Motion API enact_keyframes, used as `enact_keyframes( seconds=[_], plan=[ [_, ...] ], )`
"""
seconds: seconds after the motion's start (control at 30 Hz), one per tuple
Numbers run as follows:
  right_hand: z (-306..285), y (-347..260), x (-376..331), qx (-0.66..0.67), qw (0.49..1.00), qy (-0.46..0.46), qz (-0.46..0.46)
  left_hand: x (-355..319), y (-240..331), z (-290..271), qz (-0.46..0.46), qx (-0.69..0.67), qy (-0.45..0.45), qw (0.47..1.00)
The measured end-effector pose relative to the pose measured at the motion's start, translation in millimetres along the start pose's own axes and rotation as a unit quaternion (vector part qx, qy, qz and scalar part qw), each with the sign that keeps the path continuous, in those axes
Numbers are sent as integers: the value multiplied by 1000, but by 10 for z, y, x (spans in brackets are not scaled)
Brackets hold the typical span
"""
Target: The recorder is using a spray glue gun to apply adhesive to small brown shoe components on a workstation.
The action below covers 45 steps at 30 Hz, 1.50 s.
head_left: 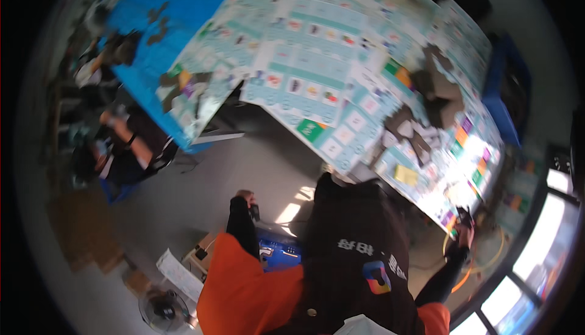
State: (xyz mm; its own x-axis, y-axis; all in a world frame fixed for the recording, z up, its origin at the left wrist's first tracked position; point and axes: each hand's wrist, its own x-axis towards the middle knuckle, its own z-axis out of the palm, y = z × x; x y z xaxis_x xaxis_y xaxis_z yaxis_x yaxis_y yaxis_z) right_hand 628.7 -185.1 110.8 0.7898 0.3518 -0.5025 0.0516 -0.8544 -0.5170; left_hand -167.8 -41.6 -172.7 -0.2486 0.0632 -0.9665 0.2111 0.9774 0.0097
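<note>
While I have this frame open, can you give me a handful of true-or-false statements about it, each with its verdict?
1. The right hand is close to the edge of the table with the printed sheets. True.
2. The left hand rests on the printed sheets. False: it is off the table, with grey floor showing around it.
3. Brown pieces lie on the printed sheets. True.
4. The fan is at the picture's upper right. False: it is at the lower left.
5. A yellow item lies on the table. True.
6. The blue covering is at the picture's lower right. False: it is at the upper left.
</note>
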Motion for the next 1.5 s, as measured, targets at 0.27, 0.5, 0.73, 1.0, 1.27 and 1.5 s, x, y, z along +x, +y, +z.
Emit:
enact_keyframes(
  seconds=[0.27, 0.5, 0.73, 1.0, 1.27, 1.5],
  plan=[
    [-363, 536, 491, 74, 997, 17, -17, -1473, 679, 2174, 223, 415, -184, 863],
    [-811, 1050, 1004, 142, 988, -43, -38, -2219, 1679, 3996, 605, 268, 43, 749],
    [-1169, 1600, 1276, 222, 941, -119, -228, -2572, 2459, 5991, 492, 347, 283, 747],
    [-1450, 2116, 1722, 156, 977, -100, -104, -2795, 2453, 6244, 366, 94, 308, 873],
    [-1356, 1565, 1703, 199, 969, -118, -82, -2802, 2560, 6102, 455, 305, 259, 796],
    [-1218, 1217, 1852, 155, 985, -73, -17, -2767, 2709, 5741, 470, 220, 141, 843]
  ],
)
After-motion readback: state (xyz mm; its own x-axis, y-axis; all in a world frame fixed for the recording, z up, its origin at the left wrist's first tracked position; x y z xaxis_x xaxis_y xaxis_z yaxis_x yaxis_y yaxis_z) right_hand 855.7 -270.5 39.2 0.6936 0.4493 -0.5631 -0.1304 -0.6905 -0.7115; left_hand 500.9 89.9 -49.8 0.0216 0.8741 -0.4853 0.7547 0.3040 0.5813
